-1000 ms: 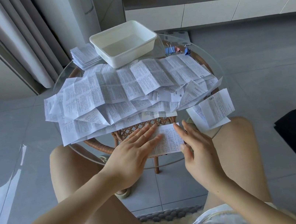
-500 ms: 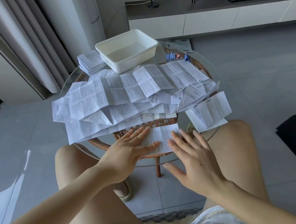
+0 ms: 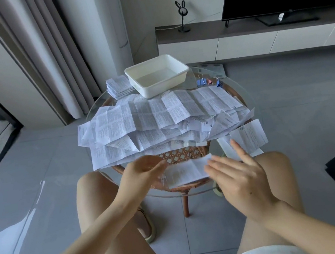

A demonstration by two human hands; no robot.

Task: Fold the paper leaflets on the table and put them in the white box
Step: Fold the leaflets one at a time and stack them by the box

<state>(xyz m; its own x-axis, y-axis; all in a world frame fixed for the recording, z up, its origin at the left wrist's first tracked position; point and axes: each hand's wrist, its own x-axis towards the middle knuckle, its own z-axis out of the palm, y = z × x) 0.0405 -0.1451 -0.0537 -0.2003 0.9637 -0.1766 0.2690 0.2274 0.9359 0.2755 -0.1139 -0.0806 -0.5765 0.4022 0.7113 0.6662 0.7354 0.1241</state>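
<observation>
Left hand: the left hand (image 3: 145, 172) is low in the centre of the frame, at the near edge of the table and against the left end of the folded leaflet. It is blurred, so I cannot tell whether its fingers grip the paper.
Right hand: the right hand (image 3: 238, 173) is just to the right, with its fingers straight and spread apart. Their tips touch the leaflet's right end.
Folded leaflet: the folded leaflet (image 3: 187, 170) lies between the two hands on the round glass table (image 3: 194, 190), above the rattan base (image 3: 179, 154).
Loose paper: a heap of unfolded leaflets (image 3: 156, 117) covers the middle of the table. A single leaflet (image 3: 249, 137) lies apart at its right edge.
White box: the white box (image 3: 162, 87) stands at the far side of the table, upper centre of the frame.
Stack: a stack of folded leaflets (image 3: 119, 87) sits just left of the box.
Clips: binder clips (image 3: 207, 82) lie near the box, on its right.
</observation>
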